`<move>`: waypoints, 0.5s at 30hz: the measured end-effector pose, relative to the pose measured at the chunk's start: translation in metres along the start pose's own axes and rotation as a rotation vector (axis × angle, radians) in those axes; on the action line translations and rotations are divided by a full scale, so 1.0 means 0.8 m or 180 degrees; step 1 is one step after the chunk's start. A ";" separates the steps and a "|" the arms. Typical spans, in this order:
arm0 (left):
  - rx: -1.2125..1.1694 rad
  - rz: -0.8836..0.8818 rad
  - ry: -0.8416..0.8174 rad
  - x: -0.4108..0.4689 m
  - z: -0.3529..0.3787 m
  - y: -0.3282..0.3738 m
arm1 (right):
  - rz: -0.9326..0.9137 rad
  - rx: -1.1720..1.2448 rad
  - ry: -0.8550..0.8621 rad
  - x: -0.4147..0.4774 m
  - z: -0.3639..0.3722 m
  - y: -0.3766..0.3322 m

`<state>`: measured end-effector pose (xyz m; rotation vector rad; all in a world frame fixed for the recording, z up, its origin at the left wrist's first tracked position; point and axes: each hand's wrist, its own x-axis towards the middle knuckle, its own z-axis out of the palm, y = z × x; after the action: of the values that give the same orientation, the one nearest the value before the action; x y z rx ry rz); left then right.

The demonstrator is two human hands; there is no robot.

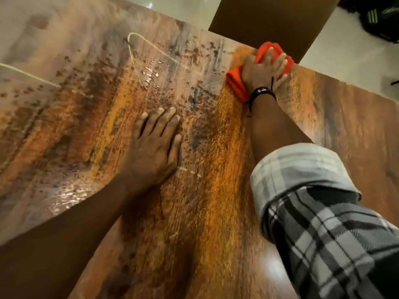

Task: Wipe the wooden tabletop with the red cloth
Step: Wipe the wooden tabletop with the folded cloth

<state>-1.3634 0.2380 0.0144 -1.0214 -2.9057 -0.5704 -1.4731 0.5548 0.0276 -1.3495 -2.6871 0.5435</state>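
I've got the right hand [264, 71] pressed flat on the red cloth [237, 83], fingers spread over the wad and pinning it down rather than clenched around it. The cloth sits at the far edge of the desk [205, 190], right by the corner of the brown panel [274, 20] beyond. We're mid-wipe here, I'd say at the far end of a stroke.

The left hand [154, 147] lies palm down on the bare wood, fingers straight and nothing under them, bracing near the middle of the desk, well apart from the cloth.

The cloth is folded into a long pad. Its long axis runs from near-left up to far-right, roughly along the desk's far edge, with the hand across its middle.

The patch to the left of the cloth looks mottled and shiny, possibly wet, though the blur makes that hard to call. Next move, as I judge it: keep the palm weight on and sweep the pad across that patch without letting it slip off the edge.
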 end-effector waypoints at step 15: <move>0.0076 -0.0025 -0.0159 0.002 -0.004 0.003 | -0.1482 -0.0371 -0.0432 -0.079 0.023 -0.048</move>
<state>-1.3635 0.2392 0.0184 -1.0367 -2.9534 -0.5164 -1.4680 0.4786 0.0294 -0.6784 -3.0390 0.4443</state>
